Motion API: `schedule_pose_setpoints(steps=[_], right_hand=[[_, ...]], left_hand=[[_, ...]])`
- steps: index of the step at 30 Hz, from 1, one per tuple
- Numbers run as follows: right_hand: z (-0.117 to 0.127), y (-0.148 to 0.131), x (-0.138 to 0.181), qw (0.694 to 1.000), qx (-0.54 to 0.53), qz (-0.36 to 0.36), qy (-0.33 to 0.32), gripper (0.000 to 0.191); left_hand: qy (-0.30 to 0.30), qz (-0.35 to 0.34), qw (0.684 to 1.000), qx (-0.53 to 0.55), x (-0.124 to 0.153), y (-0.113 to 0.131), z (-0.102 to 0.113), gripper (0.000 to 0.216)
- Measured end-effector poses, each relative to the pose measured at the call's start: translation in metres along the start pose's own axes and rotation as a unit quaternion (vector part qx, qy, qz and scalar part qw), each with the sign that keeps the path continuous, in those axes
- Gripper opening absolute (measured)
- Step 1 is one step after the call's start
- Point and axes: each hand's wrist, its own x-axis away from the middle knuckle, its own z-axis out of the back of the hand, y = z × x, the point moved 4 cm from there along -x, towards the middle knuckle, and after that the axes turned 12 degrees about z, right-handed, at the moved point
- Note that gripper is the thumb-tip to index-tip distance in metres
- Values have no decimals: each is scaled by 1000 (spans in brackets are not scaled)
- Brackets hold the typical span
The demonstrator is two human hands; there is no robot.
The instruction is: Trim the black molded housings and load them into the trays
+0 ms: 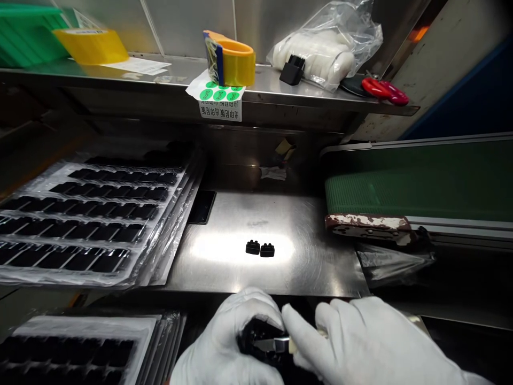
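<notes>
Hands: gloved left hand (224,345) is curling closed around a black part (249,342), probably steadying it; gloved right hand (360,342) is gripping a bladed tool (281,345), handle mostly hidden, tip pointing at the part, contact unclear.
Black part: is sitting in the left hand, before the near edge of the table (312,272), seemingly where both hands are meeting easily.
Small black pieces (267,251): two, are standing just beside each other on the table, presumably lying within reach.
Trays (160,251): stacked at left, are holding dark pieces in rows, likely separating them.
Shelf (168,85): is carrying tape rolls (239,68) overhead, probably saving working room.
</notes>
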Motion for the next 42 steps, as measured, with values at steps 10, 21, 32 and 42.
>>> schedule_pose_setpoints(steps=[10,21,32,42], right_hand=[[-13,-2,-4,999,-16,8,43,15],[-36,5,-15,992,-102,-48,-59,24],[-29,44,16,884,-455,-103,15,22],[-231,82,18,769,-449,-442,110,50]], left_hand=[[-20,-64,996,-55,-4,0,6,44],[89,-102,983,-121,-10,-3,3,40],[68,-54,996,30,-17,-20,0,40],[62,201,958,193,-28,-54,2,34]])
